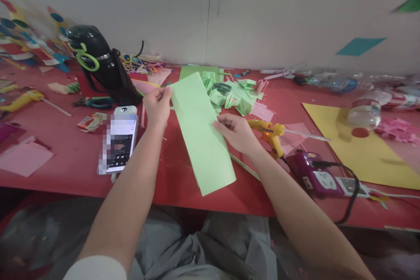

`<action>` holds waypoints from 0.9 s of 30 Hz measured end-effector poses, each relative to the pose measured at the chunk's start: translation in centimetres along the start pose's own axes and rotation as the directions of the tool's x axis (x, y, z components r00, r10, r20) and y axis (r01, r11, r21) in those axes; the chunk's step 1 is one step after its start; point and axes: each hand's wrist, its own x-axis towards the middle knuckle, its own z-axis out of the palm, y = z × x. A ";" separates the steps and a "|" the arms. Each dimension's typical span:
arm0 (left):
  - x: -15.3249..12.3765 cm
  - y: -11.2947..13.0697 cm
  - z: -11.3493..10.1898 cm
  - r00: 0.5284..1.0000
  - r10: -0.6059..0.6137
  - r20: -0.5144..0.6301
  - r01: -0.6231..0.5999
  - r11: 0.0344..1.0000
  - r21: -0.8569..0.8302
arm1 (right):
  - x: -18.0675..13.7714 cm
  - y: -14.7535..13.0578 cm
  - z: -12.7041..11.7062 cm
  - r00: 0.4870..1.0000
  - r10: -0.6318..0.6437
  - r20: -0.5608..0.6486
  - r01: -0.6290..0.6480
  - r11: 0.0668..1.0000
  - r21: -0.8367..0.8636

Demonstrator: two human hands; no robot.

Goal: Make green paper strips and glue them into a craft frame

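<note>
A pale green paper rectangle slants over the red tabletop, its near end pointing to five o'clock; whether that end touches is unclear. The left hand pinches its corner at eleven o'clock, thumb against fingertips; the right hand curls loosely at the three o'clock edge, thumb touching, though I cannot tell if its fingers grip beneath. It should be light, fairly stiff yet easily creased, so edges or opposite corners offer the best hold. A yellow glue gun lies at three o'clock, crumpled green paper scraps at one
</note>
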 end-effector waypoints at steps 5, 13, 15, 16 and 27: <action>0.3 -0.3 -0.2 0.998 -0.058 -0.002 0.058 0.997 -0.046 | -0.1 -0.2 -0.5 0.992 0.046 0.121 -0.045 0.999 -0.004; 0.9 -1.1 -0.5 0.999 -0.026 -0.037 0.025 0.999 -0.039 | -0.4 -0.3 -0.1 0.970 0.220 0.106 -0.233 0.965 0.122; 1.1 -1.2 -0.6 0.999 0.001 -0.042 -0.002 1.000 -0.015 | -0.5 -0.4 -0.2 0.968 0.231 0.103 -0.245 0.957 0.156; 1.2 -1.3 -0.7 0.999 0.018 -0.049 -0.017 1.000 0.005 | -0.5 -0.5 -0.4 0.968 0.228 0.108 -0.243 0.955 0.167; 1.5 -0.9 -0.2 0.958 -0.249 0.146 0.269 0.953 -0.140 | -0.2 -0.3 -0.5 0.996 0.091 -0.002 -0.088 0.971 0.224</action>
